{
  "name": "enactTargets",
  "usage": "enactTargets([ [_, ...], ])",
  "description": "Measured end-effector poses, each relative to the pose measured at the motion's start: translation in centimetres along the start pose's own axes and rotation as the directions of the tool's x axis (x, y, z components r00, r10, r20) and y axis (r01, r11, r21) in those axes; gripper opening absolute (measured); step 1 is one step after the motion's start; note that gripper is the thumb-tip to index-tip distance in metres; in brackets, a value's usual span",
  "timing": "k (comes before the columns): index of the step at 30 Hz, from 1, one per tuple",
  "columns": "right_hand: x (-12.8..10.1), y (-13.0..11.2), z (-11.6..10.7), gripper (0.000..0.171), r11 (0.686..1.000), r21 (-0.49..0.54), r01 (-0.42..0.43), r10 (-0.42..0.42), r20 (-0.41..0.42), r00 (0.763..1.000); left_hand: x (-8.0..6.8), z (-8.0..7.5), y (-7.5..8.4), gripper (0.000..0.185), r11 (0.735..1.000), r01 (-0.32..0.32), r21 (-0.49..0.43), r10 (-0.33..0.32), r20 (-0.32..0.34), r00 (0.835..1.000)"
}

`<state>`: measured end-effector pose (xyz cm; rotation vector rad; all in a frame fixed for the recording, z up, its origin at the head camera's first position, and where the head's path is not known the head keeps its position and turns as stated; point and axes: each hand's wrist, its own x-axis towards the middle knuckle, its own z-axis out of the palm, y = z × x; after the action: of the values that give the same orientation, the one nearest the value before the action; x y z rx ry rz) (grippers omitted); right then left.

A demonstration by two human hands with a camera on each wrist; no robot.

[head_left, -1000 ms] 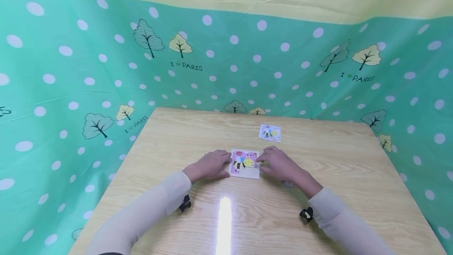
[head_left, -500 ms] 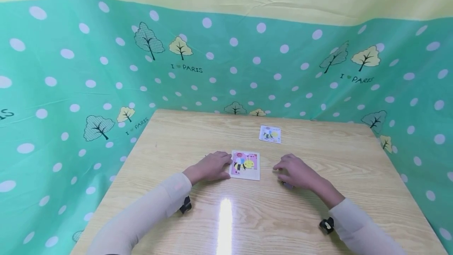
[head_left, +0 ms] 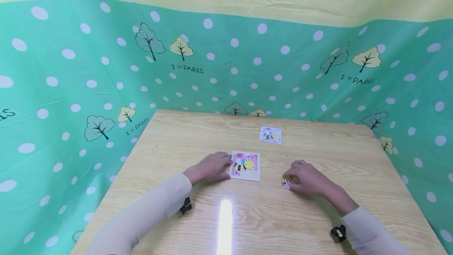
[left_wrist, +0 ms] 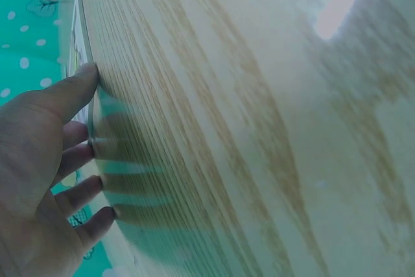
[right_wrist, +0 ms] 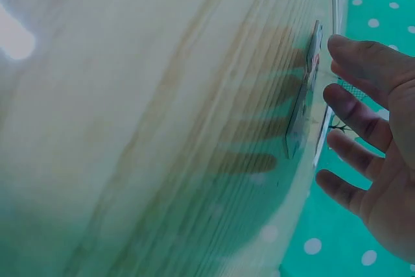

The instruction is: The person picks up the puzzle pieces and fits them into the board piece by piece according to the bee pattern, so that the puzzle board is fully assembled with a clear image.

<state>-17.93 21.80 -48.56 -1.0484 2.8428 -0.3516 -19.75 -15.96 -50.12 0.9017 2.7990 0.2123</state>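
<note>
A square picture puzzle board [head_left: 249, 175] with a bee on a pink ground lies mid-table; its lower right part shows bare white. My left hand [head_left: 211, 166] rests at the board's left side, fingers extended. In the left wrist view its thumb [left_wrist: 81, 82] touches the board's edge. To the right of the board, my right hand [head_left: 308, 179] is over a small pink and yellow puzzle piece [head_left: 287, 184], partly hidden by the fingers in the head view. The right wrist view shows spread fingers [right_wrist: 353, 118] beside the flat piece [right_wrist: 300, 108], with a gap to it.
A small card [head_left: 270, 135] with a similar bee picture lies farther back on the wooden table [head_left: 198, 129]. Green dotted cloth [head_left: 219, 70] hangs behind and along the sides. A bright light reflection shows on the table's front part.
My right hand has left the board's right edge and moved right and toward me, down to the puzzle piece. The left hand and the board have stayed put.
</note>
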Motion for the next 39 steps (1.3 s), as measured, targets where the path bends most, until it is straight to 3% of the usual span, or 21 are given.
enactTargets([
  [24, -0.6, 0.3, 0.7, 0.023, 0.999, 0.005, 0.035, -0.035, -0.052, 0.998, 0.1, 0.1, -0.1, 0.064, 1.000, -0.004, 0.002, 0.004, -0.002, 1.000],
  [39, 2.6, -2.0, 0.8, 0.023, 0.999, 0.035, 0.018, -0.016, -0.053, 0.998, -0.1, -0.1, 0.1, 0.065, 1.000, 0.015, -0.017, -0.014, 0.014, 1.000],
])
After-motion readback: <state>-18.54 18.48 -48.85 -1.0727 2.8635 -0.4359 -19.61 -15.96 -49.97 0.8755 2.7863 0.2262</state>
